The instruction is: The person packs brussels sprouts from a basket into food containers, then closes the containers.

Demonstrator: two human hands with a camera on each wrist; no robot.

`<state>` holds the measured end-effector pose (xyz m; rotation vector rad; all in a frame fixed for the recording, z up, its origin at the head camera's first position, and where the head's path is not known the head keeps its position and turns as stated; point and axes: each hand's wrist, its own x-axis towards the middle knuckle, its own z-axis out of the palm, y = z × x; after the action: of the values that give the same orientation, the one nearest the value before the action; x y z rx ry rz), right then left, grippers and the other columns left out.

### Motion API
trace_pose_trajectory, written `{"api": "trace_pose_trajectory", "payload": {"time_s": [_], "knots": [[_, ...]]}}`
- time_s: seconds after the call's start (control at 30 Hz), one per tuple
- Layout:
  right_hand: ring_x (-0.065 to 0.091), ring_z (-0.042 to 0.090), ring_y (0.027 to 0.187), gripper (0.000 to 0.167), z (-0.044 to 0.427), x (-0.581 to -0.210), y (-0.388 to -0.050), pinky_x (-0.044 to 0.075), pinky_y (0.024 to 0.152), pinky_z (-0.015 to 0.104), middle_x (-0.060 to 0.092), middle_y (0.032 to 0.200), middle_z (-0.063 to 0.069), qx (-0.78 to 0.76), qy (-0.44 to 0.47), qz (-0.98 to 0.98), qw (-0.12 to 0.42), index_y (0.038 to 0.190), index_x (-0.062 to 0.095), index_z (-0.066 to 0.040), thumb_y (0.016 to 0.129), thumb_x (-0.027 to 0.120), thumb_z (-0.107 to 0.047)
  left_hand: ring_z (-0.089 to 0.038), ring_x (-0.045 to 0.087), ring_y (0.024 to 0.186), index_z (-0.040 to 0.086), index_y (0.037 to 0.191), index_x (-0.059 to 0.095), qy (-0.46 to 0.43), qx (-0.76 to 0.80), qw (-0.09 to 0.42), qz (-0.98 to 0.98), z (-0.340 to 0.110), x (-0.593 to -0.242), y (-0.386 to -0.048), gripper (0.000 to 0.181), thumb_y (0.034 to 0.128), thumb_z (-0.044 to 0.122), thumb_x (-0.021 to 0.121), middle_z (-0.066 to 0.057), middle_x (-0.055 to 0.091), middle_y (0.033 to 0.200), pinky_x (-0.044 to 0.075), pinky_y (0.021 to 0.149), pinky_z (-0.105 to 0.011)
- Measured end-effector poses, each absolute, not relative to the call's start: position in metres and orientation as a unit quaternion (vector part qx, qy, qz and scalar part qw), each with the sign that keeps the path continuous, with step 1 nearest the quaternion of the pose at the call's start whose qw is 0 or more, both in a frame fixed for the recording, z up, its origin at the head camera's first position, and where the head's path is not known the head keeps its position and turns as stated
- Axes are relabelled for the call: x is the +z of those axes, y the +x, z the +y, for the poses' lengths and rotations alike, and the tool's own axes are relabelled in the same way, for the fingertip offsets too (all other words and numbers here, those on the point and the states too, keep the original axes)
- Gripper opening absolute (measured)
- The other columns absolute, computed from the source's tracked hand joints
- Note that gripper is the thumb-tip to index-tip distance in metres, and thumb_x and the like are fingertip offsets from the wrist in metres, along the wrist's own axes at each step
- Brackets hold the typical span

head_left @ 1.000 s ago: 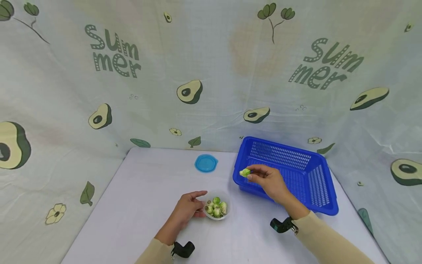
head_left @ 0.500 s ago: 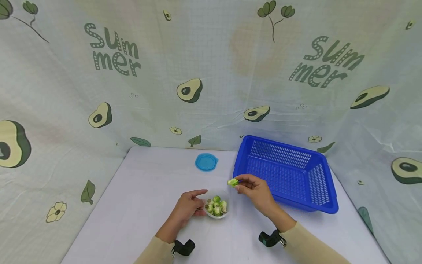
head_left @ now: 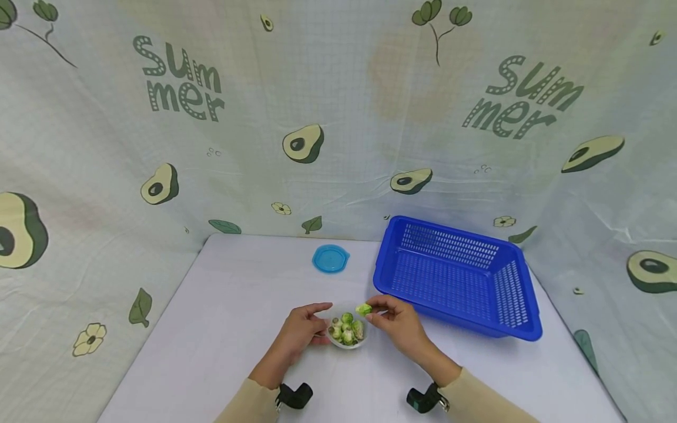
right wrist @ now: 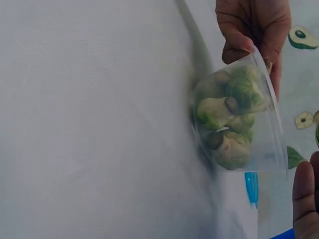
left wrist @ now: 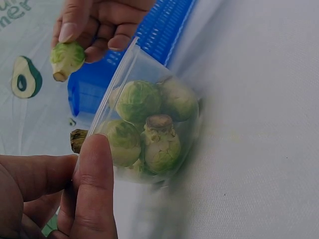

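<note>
A small clear plastic tub (head_left: 347, 347) stands on the table with several Brussels sprouts (left wrist: 138, 100) inside. My left hand (head_left: 302, 330) pinches the tub's rim at its left side, thumb and finger on either side of the wall in the left wrist view. Just above the tub's right rim, my right hand (head_left: 398, 324) holds a single Brussels sprout (head_left: 364, 309) between thumb and fingertips. That sprout (left wrist: 68, 59) has its cut stem pointing down and away from the fingers in the left wrist view. The right wrist view mostly cuts it off at the edge.
A blue slotted plastic basket (head_left: 449, 314) sits at the back right of the table. Behind the tub lies a round blue lid (head_left: 330, 259). A printed cloth (head_left: 349, 117) hangs behind the white-covered table (head_left: 238, 294).
My right hand has carried the sprout left and toward me, from over the basket's front left corner to just above the tub's rim. My left hand stays at the tub.
</note>
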<state>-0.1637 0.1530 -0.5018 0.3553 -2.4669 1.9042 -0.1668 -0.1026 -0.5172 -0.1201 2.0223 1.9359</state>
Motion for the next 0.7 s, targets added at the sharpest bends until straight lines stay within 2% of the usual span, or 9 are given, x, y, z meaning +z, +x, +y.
{"api": "trace_pose_trajectory", "payload": {"time_s": [0.27, 0.7], "knots": [[0.064, 0.006, 0.092, 0.023, 0.149, -0.513, -0.161, 0.057, 0.078, 0.024, 0.075, 0.103, 0.008, 0.575, 0.128, -0.807, 0.023, 0.113, 0.077, -0.007, 0.090, 0.082, -0.006, -0.016, 0.062, 0.071, 0.000, 0.147, 0.060, -0.041, 0.683, 0.170, 0.709, -0.103, -0.518, -0.167, 0.051, 0.0966, -0.002, 0.066, -0.009, 0.060, 0.088, 0.067, 0.067, -0.035], [0.066, 0.007, 0.091, 0.023, 0.148, -0.518, -0.161, 0.059, 0.077, 0.024, 0.076, 0.104, 0.008, 0.570, 0.131, -0.810, 0.027, 0.111, 0.078, -0.007, 0.089, 0.082, -0.003, -0.015, 0.063, 0.071, 0.000, 0.146, 0.061, -0.048, 0.690, 0.175, 0.701, -0.102, -0.513, -0.166, 0.051, 0.0952, -0.003, 0.065, -0.009, 0.060, 0.087, 0.068, 0.068, -0.035]]}}
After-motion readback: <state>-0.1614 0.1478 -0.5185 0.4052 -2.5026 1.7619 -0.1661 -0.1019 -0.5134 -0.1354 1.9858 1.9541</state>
